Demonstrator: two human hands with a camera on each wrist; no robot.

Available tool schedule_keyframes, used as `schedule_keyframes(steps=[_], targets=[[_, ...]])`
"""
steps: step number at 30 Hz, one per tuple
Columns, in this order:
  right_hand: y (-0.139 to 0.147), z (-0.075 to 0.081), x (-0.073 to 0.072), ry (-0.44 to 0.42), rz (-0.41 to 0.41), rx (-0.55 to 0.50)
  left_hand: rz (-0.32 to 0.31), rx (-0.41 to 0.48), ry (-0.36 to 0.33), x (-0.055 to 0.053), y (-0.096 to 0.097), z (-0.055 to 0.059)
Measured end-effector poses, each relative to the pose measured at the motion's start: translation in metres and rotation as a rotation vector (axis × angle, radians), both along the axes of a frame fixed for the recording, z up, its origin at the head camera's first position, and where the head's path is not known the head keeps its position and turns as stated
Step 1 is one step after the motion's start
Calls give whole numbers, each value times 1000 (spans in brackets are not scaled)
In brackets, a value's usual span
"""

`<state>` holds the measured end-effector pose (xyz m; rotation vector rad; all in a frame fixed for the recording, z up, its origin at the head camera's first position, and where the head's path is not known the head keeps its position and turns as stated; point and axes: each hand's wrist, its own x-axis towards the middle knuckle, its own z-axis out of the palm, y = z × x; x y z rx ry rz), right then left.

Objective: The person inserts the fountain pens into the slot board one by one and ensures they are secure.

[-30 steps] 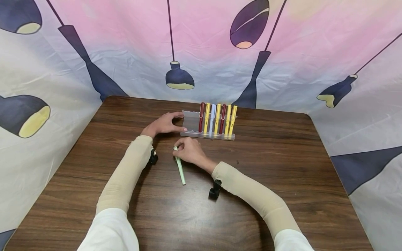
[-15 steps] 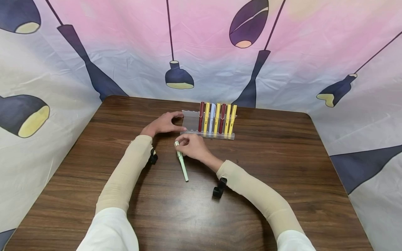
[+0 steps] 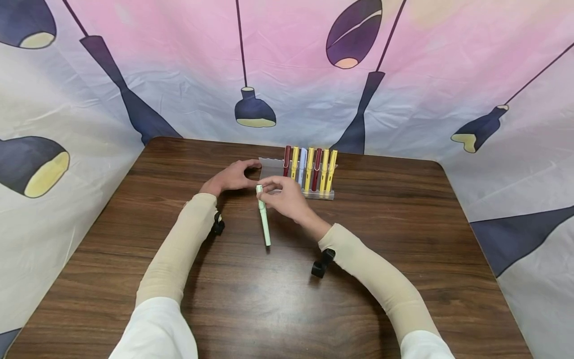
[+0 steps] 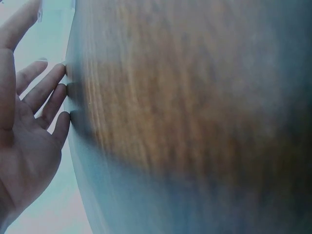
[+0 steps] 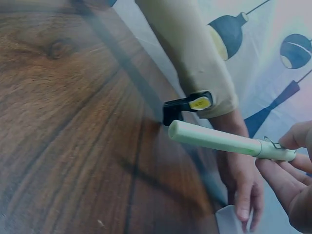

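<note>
My right hand [image 3: 285, 198] pinches a light green pen [image 3: 264, 223] by its clip end, between thumb and fingers. The pen's other end slants down toward me, raised above the table, as the right wrist view also shows. A clear plastic pen rack [image 3: 323, 195] stands at the back, partly hidden behind my right hand. At its left end, my left hand [image 3: 230, 177] touches the rack with thumb and forefinger spread. In the left wrist view the fingers of my left hand [image 4: 34, 112] look fairly straight, several tips near the tabletop.
Several pens stand in the rack: dark red [image 3: 317, 169], yellow [image 3: 332, 171] and one light blue [image 3: 302, 164]. The rack's left part holds none. A dark wood table [image 3: 381, 209] lies beneath, with a lamp-patterned cloth [image 3: 188, 75] behind it.
My right hand has carried the green pen up and away from me, toward the rack, and slightly right. My left hand stays at the rack's left end.
</note>
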<state>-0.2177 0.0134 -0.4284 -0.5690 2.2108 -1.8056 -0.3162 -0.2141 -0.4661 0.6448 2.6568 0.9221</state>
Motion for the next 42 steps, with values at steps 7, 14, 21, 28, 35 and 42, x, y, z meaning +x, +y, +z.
schedule_keyframes(steps=[7,14,21,28,35,42], targets=[[9,10,-4,92,-23,-48,5,7,-10,0,0,-1],[17,23,-9,131,-53,-78,17,8,-30,0,0,-1],[25,36,-17,174,-89,-120,31,2,-57,2,1,1],[32,45,-28,240,-128,-109,41,1,-54,3,2,2],[37,49,-40,350,-161,-82,44,1,-48,3,2,1],[39,49,-52,363,-195,-56,48,1,-58,4,2,0]])
